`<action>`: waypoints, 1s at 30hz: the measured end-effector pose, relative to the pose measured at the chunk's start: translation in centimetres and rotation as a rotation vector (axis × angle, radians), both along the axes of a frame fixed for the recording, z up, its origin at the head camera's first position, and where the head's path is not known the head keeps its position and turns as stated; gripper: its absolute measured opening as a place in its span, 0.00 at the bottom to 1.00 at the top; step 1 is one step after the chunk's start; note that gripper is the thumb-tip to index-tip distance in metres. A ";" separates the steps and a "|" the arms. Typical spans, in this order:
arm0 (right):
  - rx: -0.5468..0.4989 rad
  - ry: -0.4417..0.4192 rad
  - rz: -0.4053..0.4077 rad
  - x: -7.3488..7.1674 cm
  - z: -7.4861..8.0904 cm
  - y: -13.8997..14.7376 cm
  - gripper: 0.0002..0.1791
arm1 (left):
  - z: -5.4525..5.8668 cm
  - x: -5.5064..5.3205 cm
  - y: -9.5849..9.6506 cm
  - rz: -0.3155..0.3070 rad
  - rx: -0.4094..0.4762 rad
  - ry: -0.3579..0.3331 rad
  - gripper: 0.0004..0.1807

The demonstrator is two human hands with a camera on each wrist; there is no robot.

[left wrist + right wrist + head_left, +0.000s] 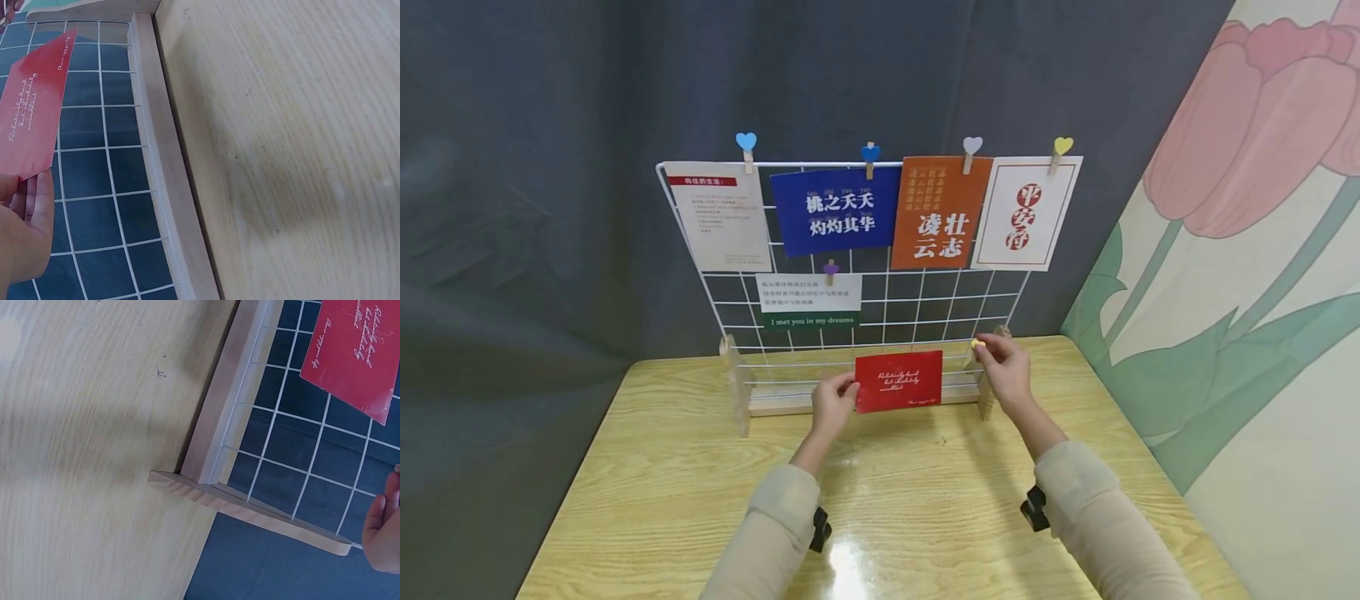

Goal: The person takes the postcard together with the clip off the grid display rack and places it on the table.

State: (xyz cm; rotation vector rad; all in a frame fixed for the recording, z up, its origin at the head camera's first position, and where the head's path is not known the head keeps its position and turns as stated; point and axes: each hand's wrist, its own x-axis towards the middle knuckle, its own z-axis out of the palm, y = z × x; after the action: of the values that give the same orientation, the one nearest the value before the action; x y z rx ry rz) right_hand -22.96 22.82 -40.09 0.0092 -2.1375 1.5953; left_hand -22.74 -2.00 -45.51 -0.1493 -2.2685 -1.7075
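Observation:
A red card (pixel 898 382) with white script is held before the lower part of a white wire grid (pixel 910 312). My left hand (pixel 834 402) pinches its left edge between thumb and fingers; the left wrist view shows the same grip on the red card (pixel 37 106). To the right of the card, my right hand (pixel 1006 371) pinches a small clip with a yellow top (pixel 977 343), close to the grid's lower right. In the right wrist view the right hand (pixel 384 528) is partly cut off and the clip barely shows.
Clipped cards hang on the grid: a cream card (pixel 718 221), a blue card (pixel 835 212), an orange card (pixel 936 225), a white card (pixel 1028 217), and a white-and-green card (pixel 809 296) lower down. A wooden base (pixel 790 405) stands on the table (pixel 880 500).

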 end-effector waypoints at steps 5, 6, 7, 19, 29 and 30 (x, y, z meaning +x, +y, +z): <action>-0.001 -0.005 0.003 0.3 -0.5 0.2 0.09 | -0.4 0.4 -0.3 0.019 -0.011 -0.005 0.07; -0.001 -0.009 0.005 0.3 -0.6 0.2 0.09 | -0.5 0.4 -0.3 0.020 -0.007 -0.004 0.07; 0.000 -0.015 0.004 0.4 -0.7 0.2 0.09 | -0.6 0.5 -0.4 0.023 -0.006 -0.004 0.07; 0.039 -0.075 -0.010 0.9 -1.9 0.7 0.10 | -1.7 1.2 -1.5 0.031 0.011 -0.037 0.07; 0.065 -0.112 -0.021 1.7 -2.7 1.0 0.11 | -2.4 1.6 -2.0 0.047 0.011 -0.082 0.08; 0.064 -0.115 -0.020 1.7 -2.8 1.0 0.11 | -2.5 1.7 -2.0 0.039 0.028 -0.090 0.08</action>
State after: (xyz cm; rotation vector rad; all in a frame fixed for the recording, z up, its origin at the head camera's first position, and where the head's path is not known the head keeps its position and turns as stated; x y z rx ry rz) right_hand -21.22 23.82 -42.90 -0.0843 -2.2680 1.5493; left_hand -21.08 -4.04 -48.03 -0.0225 -2.2940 -1.7592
